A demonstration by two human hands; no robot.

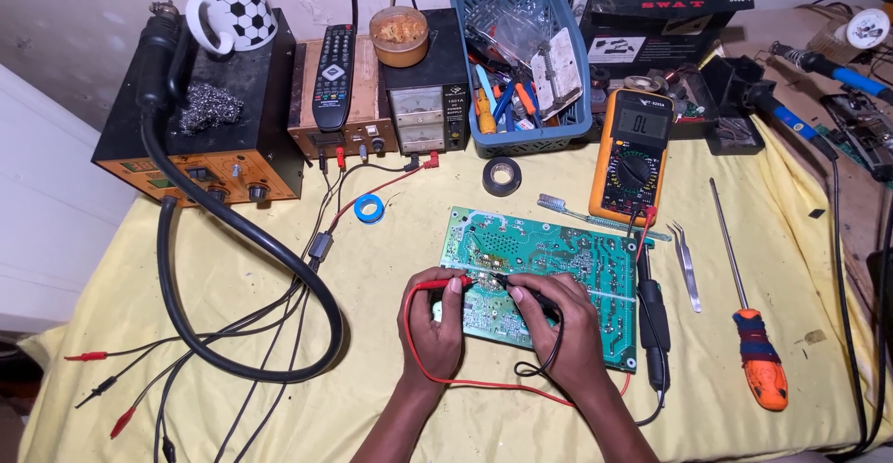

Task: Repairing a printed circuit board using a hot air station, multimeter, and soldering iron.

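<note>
A green circuit board (558, 249) lies solder side up on the yellow cloth. My left hand (433, 319) grips a red test probe (452, 282), its tip touching the board near its left middle. Beside it, my right hand (563, 324) pinches a black test probe (521, 288), tip close to the red one on the board. Red and black leads loop below my wrists. The leads run up to a yellow multimeter (634, 154) standing behind the board's right end.
Tweezers (686, 260) and an orange-handled screwdriver (755, 351) lie right of the board. A toothbrush (595, 216), black tape roll (501, 177) and blue tape roll (369, 208) lie behind. A soldering station (200, 119), power supply (420, 100) and blue tool basket (521, 63) line the wall.
</note>
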